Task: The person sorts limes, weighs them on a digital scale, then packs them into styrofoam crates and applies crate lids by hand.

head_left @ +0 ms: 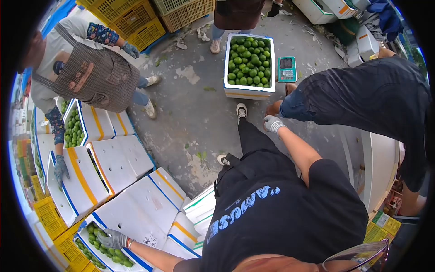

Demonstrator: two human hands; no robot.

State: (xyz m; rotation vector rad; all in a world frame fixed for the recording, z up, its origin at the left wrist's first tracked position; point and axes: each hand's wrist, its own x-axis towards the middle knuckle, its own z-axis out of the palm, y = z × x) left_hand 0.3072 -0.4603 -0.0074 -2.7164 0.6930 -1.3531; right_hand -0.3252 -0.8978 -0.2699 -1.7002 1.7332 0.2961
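**Matt foam, glossy rind, knitted cloth**

The lime box [249,91] is matt white foam, its limes [248,61] smooth and glossy. Just beside the box, the digital scale [292,76] has smooth plastic casing. Below the box, the floor [190,113] is rough and patchy; nearer the camera wearer, the left glove [114,239] and right glove [273,124] are matt knitted cloth, the T-shirt [281,222] matt cloth.

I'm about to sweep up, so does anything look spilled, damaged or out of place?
Yes, the floor looks littered: pale scraps lie near the stacked yellow crates, and green leaves are scattered about, like stray debris. The open fruit box beside the scale shows no spill around it.
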